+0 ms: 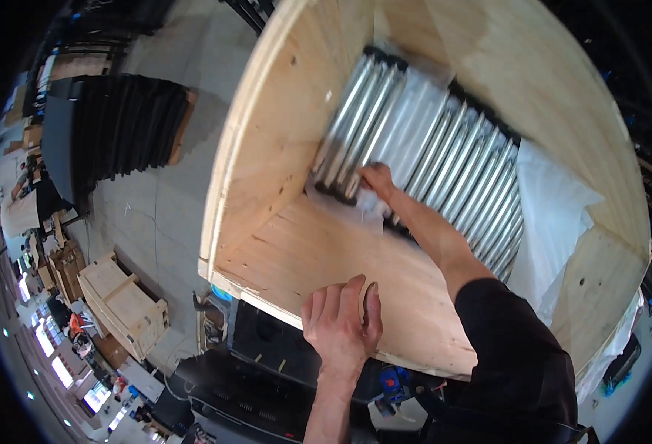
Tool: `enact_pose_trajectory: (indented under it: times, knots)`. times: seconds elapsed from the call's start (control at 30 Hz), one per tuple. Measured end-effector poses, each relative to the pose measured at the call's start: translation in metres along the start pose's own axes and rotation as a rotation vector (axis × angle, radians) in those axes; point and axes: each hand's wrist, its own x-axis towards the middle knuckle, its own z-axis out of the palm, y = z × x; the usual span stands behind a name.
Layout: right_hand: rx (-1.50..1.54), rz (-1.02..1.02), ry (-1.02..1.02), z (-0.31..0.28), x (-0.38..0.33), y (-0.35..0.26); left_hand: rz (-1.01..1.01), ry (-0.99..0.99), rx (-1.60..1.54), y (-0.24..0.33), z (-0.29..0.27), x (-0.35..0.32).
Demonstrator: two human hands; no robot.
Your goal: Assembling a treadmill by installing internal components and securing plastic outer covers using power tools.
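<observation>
Reaching deep into the wooden crate (281,140), the right hand (376,180) pinches a metal tube (355,126) among the many packed tubes; the left hand (341,325) rests spread on the near rim.

Head view: a single fisheye camera is looking steeply down from above into a wooden crate (281,148), sitting close over its near rim, with the floor (156,214) curving away at left.
</observation>
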Motion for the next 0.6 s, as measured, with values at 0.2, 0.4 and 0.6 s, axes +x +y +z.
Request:
enact_pose_trajectory:
  times: [0.2,0.4,0.6]
  knots:
    - [0.190,0.016,-0.211,-0.040,-0.127,-0.056,0.044,0.083,0.010,0.004,0.005,-0.008]
    - [-0.204,-0.013,-0.150,-0.038,-0.095,0.010,0.007,0.043,-0.054,0.000,0.003,-0.017]
    - [-0.031,-0.004,-0.047,0.016,0.003,0.027,0.009,0.108,-0.049,0.006,0.006,-0.004]
